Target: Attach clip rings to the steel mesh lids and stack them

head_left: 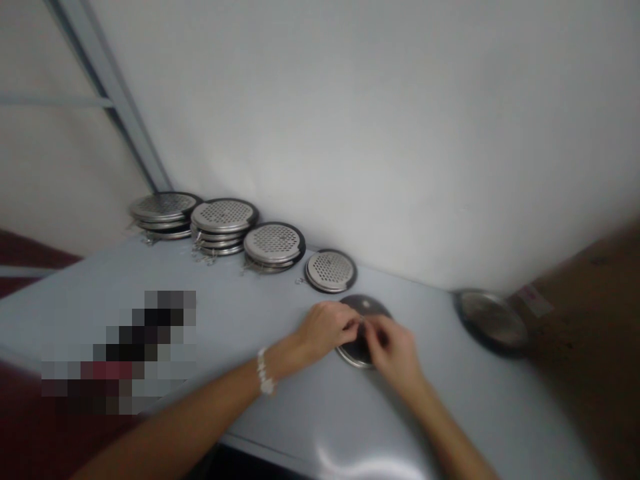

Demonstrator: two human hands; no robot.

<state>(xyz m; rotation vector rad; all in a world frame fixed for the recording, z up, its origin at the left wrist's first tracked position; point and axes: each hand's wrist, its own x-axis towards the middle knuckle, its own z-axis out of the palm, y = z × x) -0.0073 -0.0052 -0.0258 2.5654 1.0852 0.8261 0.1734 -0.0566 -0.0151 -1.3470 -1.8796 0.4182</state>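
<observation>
Both my hands meet over a dark round disc with a shiny metal rim, lying on the grey table. My left hand reaches in from the left, its fingertips pinched together above the disc. From the right, my right hand brings its thumb and fingers to the same spot, also closed. What the fingertips hold is too small and blurred to make out. Just behind them lies a smaller round disc with a perforated metal face and black edge, a little chain or ring at its side.
Stacks of similar perforated discs, a left stack, a taller stack and a nearer stack, stand along the white wall. Another round disc lies at the right, beside a brown cardboard surface. The grey table has its front edge below.
</observation>
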